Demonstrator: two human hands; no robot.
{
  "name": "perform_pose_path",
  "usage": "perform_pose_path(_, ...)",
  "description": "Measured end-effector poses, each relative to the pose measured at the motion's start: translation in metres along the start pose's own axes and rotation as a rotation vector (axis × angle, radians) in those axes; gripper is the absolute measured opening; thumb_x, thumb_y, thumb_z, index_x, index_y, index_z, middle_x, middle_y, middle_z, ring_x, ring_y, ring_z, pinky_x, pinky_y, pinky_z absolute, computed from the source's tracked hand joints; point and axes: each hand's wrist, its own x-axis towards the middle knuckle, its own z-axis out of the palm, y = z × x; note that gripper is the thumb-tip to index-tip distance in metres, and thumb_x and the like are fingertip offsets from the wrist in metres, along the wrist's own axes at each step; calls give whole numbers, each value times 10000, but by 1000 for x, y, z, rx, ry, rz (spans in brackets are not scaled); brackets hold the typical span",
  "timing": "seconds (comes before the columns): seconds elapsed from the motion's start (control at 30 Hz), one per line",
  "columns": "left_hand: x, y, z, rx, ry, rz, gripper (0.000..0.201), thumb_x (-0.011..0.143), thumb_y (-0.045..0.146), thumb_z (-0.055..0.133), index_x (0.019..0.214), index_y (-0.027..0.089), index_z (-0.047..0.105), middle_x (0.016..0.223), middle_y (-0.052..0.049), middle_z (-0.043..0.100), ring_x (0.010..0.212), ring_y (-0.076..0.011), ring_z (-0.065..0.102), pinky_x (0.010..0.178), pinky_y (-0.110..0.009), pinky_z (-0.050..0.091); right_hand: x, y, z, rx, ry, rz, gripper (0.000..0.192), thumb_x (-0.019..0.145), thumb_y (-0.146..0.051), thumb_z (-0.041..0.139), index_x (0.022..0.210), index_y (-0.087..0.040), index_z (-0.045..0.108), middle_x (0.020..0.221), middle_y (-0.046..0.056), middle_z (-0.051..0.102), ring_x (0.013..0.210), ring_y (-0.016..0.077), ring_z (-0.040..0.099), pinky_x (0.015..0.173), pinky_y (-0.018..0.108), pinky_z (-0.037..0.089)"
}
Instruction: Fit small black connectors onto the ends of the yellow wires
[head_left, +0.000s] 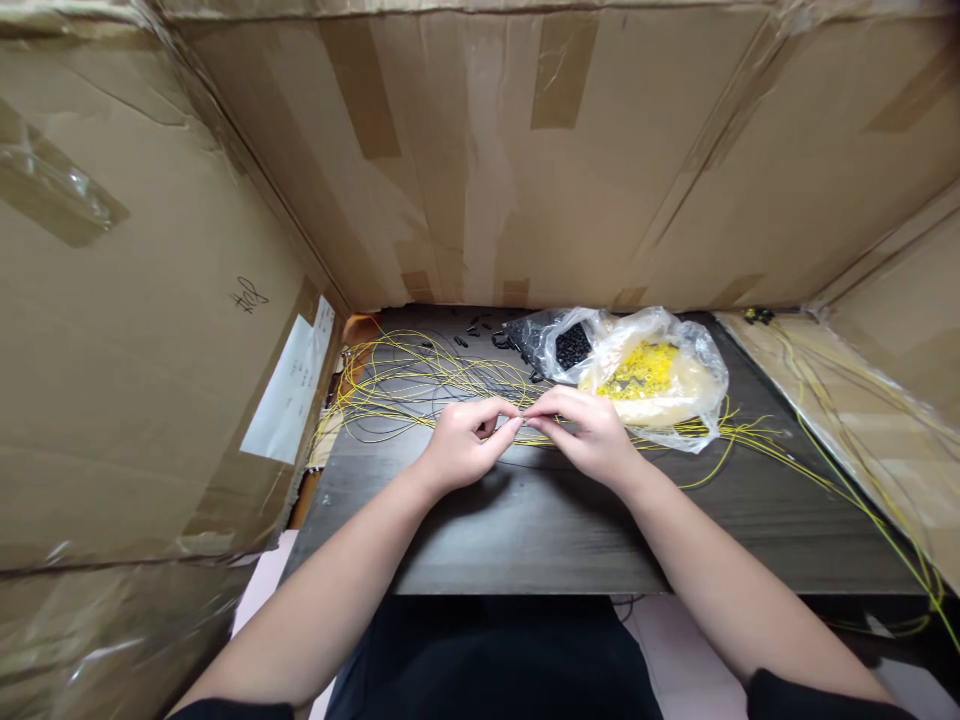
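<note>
My left hand (465,445) and my right hand (585,430) meet fingertip to fingertip over the middle of a dark wooden table (570,520). Together they pinch a thin yellow wire (525,425), at a point too small to make out. A tangle of yellow and black wires (405,385) lies spread just behind my left hand. Behind my right hand a clear plastic bag of small yellow parts (649,375) rests on the table, and a second clear bag of small black parts (566,345) sits to its left.
Taped cardboard walls (480,160) close in the table at the back and on both sides. Several loose black parts (472,330) lie near the back edge. More yellow wires (825,480) trail off to the right over a plastic-covered cardboard sheet (885,420).
</note>
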Motion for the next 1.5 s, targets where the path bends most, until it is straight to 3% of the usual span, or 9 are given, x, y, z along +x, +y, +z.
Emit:
perform_pose_path(0.2, 0, -1, 0, 32, -4, 20, 170, 921, 294, 578, 880, 175, 694, 532, 73, 426, 480, -56, 372, 521, -198, 304, -4, 1, 2, -107, -12, -44, 96, 937, -201, 595, 997, -215, 668, 870, 54, 687, 781, 167, 632, 712, 314, 514)
perform_pose_path(0.4, -1, -3, 0, 124, -46, 55, 187, 947, 295, 549, 925, 183, 697, 636, 36, 604, 526, -62, 473, 550, -197, 349, -8, 0, 2, -317, -31, -116, 86, 940, -182, 570, 991, -187, 639, 893, 69, 693, 793, 169, 620, 726, 310, 493)
perform_pose_path(0.6, -3, -4, 0, 246, -56, 183, 179, 934, 261, 542, 1001, 189, 693, 658, 23, 669, 513, -83, 551, 545, -223, 383, -8, 0, 2, -457, -35, -136, 72, 936, -185, 555, 916, -169, 623, 808, 53, 660, 716, 156, 578, 664, 293, 452)
perform_pose_path(0.9, -4, -7, 2, 444, 8, 303, 131, 924, 248, 558, 952, 193, 674, 755, 13, 733, 593, -111, 646, 581, -260, 419, -8, 3, 6, -430, -55, -119, 62, 931, -183, 553, 901, -168, 605, 801, 47, 644, 702, 148, 573, 659, 282, 448)
perform_pose_path(1.1, -3, -7, 3, 524, 42, 328, 124, 914, 248, 561, 901, 192, 672, 691, 18, 710, 554, -120, 623, 563, -279, 399, -8, 3, 12, -365, -37, -85, 57, 920, -175, 555, 882, -174, 597, 784, 39, 630, 700, 143, 572, 665, 274, 455)
perform_pose_path(1.5, -8, -4, 13, 402, 177, 270, 124, 886, 230, 595, 828, 191, 697, 629, 12, 684, 529, -105, 596, 579, -243, 426, -8, -1, 18, -281, 44, -78, 46, 910, -151, 563, 881, -183, 577, 763, 27, 603, 684, 139, 558, 648, 282, 469)
